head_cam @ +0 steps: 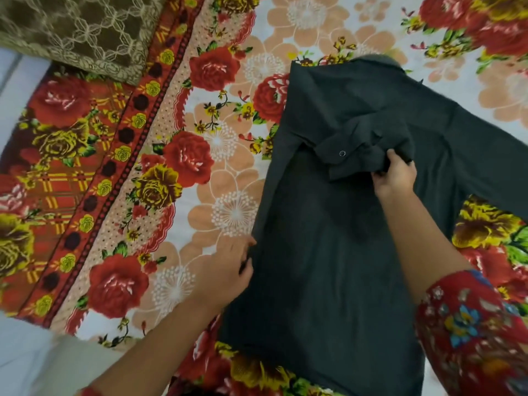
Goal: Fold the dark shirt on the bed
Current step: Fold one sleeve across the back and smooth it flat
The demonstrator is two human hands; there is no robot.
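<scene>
The dark shirt [328,252] lies back-up on the flowered bedsheet [223,172], its collar at the far end and its hem near me. One sleeve stretches out to the right. The other sleeve is folded in over the back, and its cuff with a small round snap lies bunched at the middle. My right hand [395,175] pinches that bunched cuff. My left hand [228,270] rests at the shirt's left edge, fingers curled on the fabric.
A brown patterned cushion [77,30] lies at the top left corner of the bed. The bed's left edge and pale floor [25,352] show at the lower left. My red flowered sleeve [471,332] covers the lower right.
</scene>
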